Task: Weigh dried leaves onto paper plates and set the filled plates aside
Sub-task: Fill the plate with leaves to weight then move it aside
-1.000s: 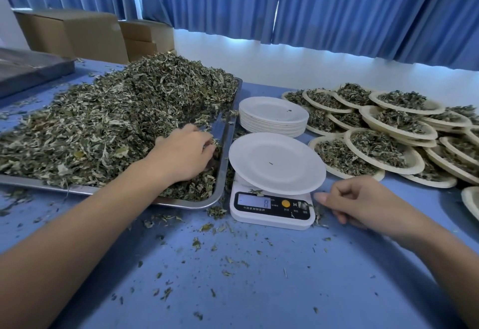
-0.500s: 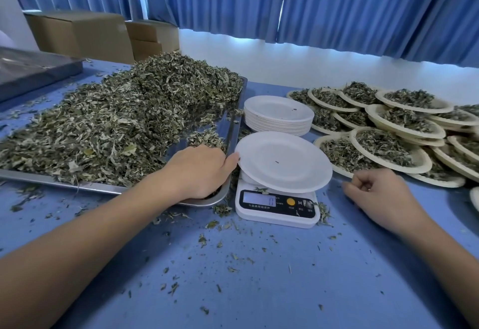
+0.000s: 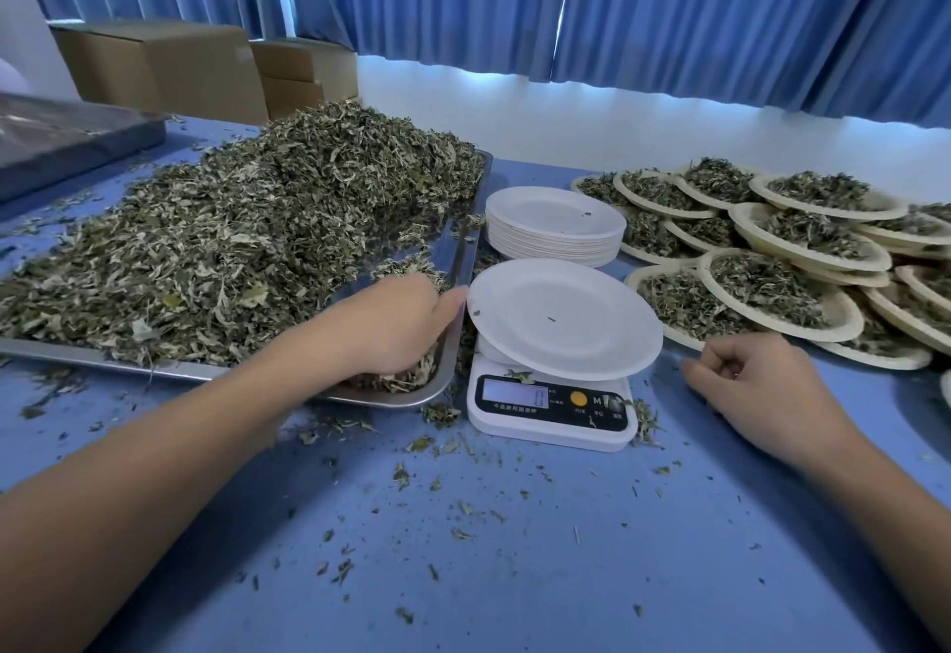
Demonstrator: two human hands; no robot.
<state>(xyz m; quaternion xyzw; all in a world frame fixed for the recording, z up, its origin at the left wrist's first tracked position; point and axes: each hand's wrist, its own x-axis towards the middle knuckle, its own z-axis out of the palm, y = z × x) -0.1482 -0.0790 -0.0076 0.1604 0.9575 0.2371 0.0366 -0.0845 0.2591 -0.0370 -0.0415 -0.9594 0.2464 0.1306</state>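
Grey-green dried leaves [image 3: 231, 251] beneath left hand [image 3: 396, 328] — paper plate [image 3: 566, 318] just beside

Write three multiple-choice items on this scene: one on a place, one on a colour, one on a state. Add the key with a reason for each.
1. The stack of unused plates stands:
A) on the floor
B) just beyond the scale
C) on a chair

2. The curtains are:
A) blue
B) red
C) green

3. The plate on the scale is:
A) heaped full
B) upside down
C) almost bare

Key:
1 B, the white stack shows right behind the scale.
2 A, blue folds hang across the whole back of the room.
3 C, only a few dark specks lie on its white surface.
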